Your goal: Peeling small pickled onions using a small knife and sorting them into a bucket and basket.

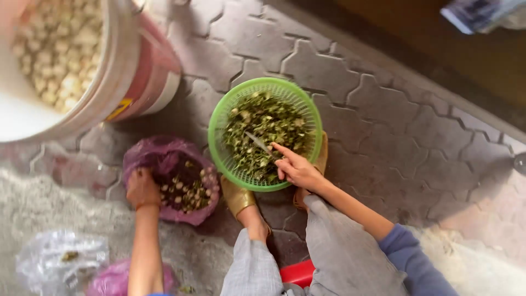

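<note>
The right hand [297, 169] pinches a small knife [258, 142] over the green basket [219, 123] of trimmings, while the left hand [142, 189] reaches into the purple bag [148, 156] of pale bulbs, its fingers hidden. Safest to keep the blade pointing away over the basket while the other hand gathers.

This is an outdoor work spot on the ground, a street side or yard beside a building, not an indoor kitchen. The ground is interlocking grey paving [329, 71], with a kerb [416, 82] running from 12 to 3 o'clock and dark ground beyond it. At 8 o'clock the paving gives way to rough concrete [38, 203]. Food is sorted at ground level: a white bucket [109, 71] of pale bulbs at 10 o'clock, a green basket [219, 118] of trimmings at centre, a purple bag [148, 153] at 8 o'clock. The person sits low on a red stool [298, 272] at 6 o'clock.
</note>
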